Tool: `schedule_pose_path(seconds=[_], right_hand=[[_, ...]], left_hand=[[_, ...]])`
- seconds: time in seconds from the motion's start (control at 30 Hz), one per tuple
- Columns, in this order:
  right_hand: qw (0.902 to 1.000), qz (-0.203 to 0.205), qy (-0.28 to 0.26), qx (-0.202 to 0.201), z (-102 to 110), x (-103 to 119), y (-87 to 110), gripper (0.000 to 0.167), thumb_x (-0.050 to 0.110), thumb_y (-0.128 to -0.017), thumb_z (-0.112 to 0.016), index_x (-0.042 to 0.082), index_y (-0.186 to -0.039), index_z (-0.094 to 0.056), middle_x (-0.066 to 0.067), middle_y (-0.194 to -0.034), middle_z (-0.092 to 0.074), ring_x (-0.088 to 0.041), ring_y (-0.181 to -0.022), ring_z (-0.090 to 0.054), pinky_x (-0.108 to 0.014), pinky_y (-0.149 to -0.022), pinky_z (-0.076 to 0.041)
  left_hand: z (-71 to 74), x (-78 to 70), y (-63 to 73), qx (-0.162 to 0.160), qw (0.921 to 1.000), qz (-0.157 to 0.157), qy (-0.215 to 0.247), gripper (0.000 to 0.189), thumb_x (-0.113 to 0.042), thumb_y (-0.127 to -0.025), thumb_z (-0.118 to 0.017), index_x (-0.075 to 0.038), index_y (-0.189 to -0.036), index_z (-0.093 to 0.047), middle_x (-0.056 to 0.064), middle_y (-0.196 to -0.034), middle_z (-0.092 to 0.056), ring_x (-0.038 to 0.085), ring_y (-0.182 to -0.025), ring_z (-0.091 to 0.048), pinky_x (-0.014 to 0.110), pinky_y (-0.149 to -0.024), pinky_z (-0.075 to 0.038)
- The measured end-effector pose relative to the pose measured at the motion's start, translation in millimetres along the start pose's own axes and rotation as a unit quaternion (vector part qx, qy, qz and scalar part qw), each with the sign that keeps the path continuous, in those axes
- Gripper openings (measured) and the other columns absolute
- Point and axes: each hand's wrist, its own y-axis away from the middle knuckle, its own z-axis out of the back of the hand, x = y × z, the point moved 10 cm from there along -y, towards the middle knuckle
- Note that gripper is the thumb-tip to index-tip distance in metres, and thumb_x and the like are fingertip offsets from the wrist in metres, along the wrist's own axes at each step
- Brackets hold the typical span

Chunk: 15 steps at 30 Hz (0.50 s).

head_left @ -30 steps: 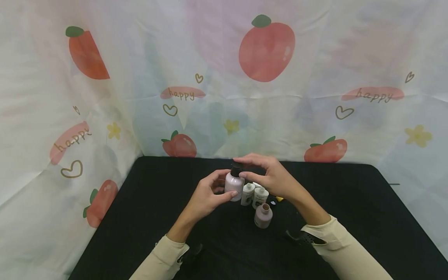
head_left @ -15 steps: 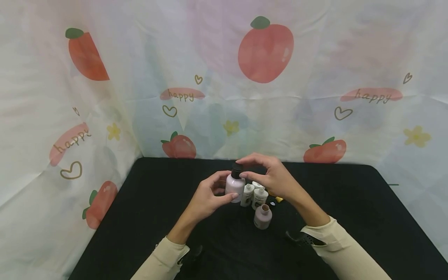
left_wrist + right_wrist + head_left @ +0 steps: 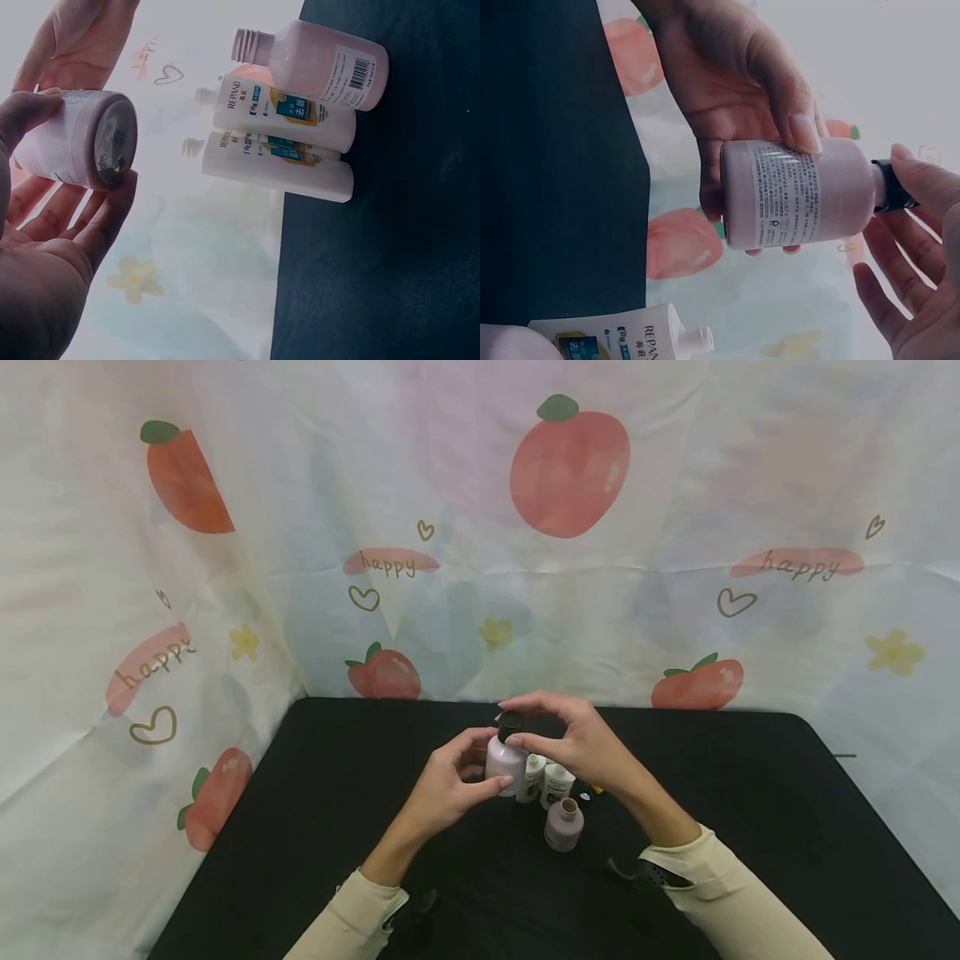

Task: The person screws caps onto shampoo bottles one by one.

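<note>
My left hand (image 3: 450, 781) holds a pale pink bottle (image 3: 506, 764) above the table, fingers behind its body and thumb across the front. A black cap (image 3: 510, 723) sits on the bottle's neck, and the thumb and fingers of my right hand (image 3: 577, 735) grip it. In the right wrist view the bottle's printed label (image 3: 786, 196) faces the camera, with the cap (image 3: 896, 186) at the right. The left wrist view shows the bottle's shiny base (image 3: 115, 142) over my left palm.
An uncapped pink bottle (image 3: 564, 825) stands close in front of the hands. Behind it are white bottles (image 3: 557, 783) with open threaded necks. A small black item (image 3: 584, 795) and a bit of yellow (image 3: 597, 790) lie beside them on the black table (image 3: 360, 752).
The fingers of my right hand have shifted slightly round the cap, and the cap's top now shows more. The held bottle has moved a little right and down. Everything else stays put.
</note>
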Motion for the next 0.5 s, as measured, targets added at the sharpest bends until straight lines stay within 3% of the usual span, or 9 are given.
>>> schedule_pose_path(seconds=[0.3, 0.5], right_hand=[[0.9997, -0.001, -0.018, 0.015, -4.8, -0.5, 2.0, 0.041, 0.014, -0.094, -0.074, 0.024, -0.133, -0.065, 0.005, -0.127, -0.067, -0.013, -0.119, -0.062, -0.045, -0.096, -0.054], [0.9995, -0.003, -0.022, 0.021, -4.4, -2.9, 4.5, 0.047, 0.013, -0.093, -0.075, 0.024, -0.138, -0.064, 0.005, -0.132, -0.066, -0.014, -0.119, -0.062, -0.035, -0.092, -0.056]], left_hand=[[-0.5, -0.2, -0.5, -0.002, 1.0000, 0.001, -0.009, 0.060, -0.009, -0.089, -0.080, -0.008, -0.142, -0.053, 0.012, -0.133, -0.061, 0.025, -0.115, -0.065, 0.032, -0.089, -0.058], [0.2, 2.7, 0.3, -0.009, 0.9999, 0.002, -0.010, 0.060, -0.009, -0.089, -0.079, -0.007, -0.143, -0.053, 0.013, -0.132, -0.062, 0.026, -0.115, -0.065, 0.032, -0.090, -0.058]])
